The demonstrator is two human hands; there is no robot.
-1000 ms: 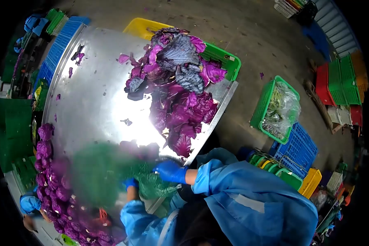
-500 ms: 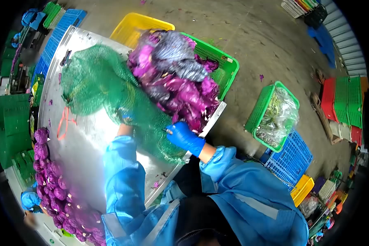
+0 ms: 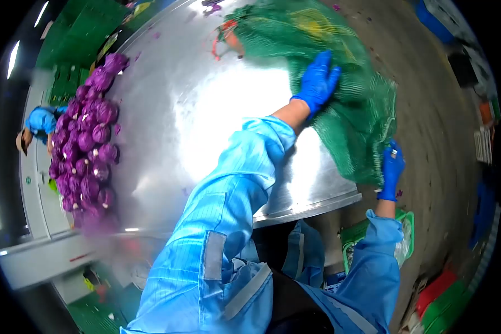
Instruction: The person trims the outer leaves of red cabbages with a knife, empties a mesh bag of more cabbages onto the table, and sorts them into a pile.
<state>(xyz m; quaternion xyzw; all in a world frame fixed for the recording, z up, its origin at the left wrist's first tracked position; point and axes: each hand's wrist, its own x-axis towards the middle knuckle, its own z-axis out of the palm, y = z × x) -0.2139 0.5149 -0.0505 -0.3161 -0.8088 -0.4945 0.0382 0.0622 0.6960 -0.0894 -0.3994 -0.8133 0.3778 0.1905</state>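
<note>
A green mesh bag [image 3: 353, 106] lies spread along the right side of the metal table, its rim hanging at the table's edge. On top of the netting rests my left hand [image 3: 317, 80], in a blue glove, fingers stretched out and thumb apart. Further right and nearer to me, my right hand [image 3: 392, 170], also gloved in blue, is closed on the bag's rim. An orange-red tie string [image 3: 217, 47] shows at the bag's far left end. Folds of the mesh hide whatever may be inside.
The shiny metal table [image 3: 167, 122] fills the middle. Purple cabbages [image 3: 86, 131] are heaped along its left side. Beyond them a person [image 3: 42, 123] in blue bends forward. A green crate [image 3: 409, 234] stands below my right arm, and green bins [image 3: 78, 30] are at upper left.
My view has swung left, toward the cabbage heap. The bag is spread flatter, and my left hand now shows on top of it. Crates of purple leaves have left the view.
</note>
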